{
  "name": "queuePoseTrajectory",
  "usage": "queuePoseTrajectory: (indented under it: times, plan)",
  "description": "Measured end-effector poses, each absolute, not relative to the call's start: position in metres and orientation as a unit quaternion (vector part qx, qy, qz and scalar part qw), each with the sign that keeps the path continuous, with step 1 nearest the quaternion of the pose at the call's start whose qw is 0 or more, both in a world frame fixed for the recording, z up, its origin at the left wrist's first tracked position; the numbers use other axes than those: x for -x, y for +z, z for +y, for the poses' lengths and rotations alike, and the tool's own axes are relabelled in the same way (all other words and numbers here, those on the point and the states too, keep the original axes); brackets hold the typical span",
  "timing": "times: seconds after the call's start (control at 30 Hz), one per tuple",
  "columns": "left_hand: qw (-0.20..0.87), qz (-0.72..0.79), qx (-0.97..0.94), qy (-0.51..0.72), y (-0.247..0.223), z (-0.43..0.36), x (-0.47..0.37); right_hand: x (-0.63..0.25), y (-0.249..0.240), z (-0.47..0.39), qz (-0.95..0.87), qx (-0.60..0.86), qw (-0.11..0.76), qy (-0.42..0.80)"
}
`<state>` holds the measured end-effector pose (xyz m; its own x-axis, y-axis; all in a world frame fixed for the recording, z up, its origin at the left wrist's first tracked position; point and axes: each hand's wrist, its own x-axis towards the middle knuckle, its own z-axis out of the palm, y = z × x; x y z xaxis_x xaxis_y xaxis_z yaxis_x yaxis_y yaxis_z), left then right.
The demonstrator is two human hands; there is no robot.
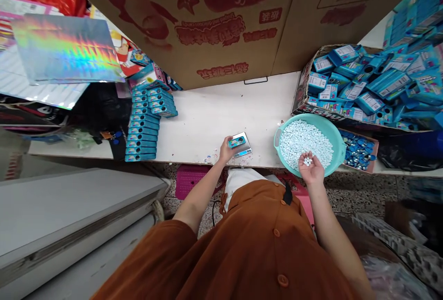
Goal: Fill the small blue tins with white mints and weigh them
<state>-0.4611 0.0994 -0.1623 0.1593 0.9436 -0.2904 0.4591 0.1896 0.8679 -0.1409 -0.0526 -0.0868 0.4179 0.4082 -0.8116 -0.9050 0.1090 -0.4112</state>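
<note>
My left hand (226, 149) grips a small blue box (237, 141) by its left end, fingers closed around it. The box has a dark round hole on its top face and is over a small digital scale (243, 152) with a lit display; whether it touches the scale I cannot tell. Palm up, my right hand (312, 169) is cupped with several small white candies (307, 161) in it. It is over the near side of a turquoise basin (341, 150), which is full of the same white pieces.
Stacked blue boxes (142, 136) stand at the left of the white table (214, 111). A carton (301, 99) heaped with blue boxes is at the right, beside a tray of shiny blue pieces (358, 150). A large cardboard box (221, 55) blocks the back. Holographic sheets (67, 48) lie far left.
</note>
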Motion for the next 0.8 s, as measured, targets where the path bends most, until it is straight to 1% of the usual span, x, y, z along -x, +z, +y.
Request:
queuePoseTrajectory:
  times: [0.13,0.33,0.5,0.63,0.8]
  plan:
    - [0.441,0.630,-0.591,0.244,-0.172,0.083,0.483,0.138,-0.092,-0.049,0.266,0.474,0.695,0.471]
    - [0.419,0.699,-0.547,0.192,-0.189,0.034,0.515,0.134,-0.098,-0.045,0.284,0.472,0.694,0.464]
    - [0.398,0.724,-0.539,0.163,-0.191,0.000,0.529,0.129,-0.102,-0.047,0.275,0.469,0.694,0.471]
    - [0.364,0.735,-0.547,0.164,-0.187,-0.008,0.532,0.126,-0.105,-0.051,0.267,0.478,0.694,0.467]
    - [0.364,0.745,-0.534,0.165,-0.184,-0.004,0.531,0.125,-0.103,-0.054,0.268,0.472,0.699,0.465]
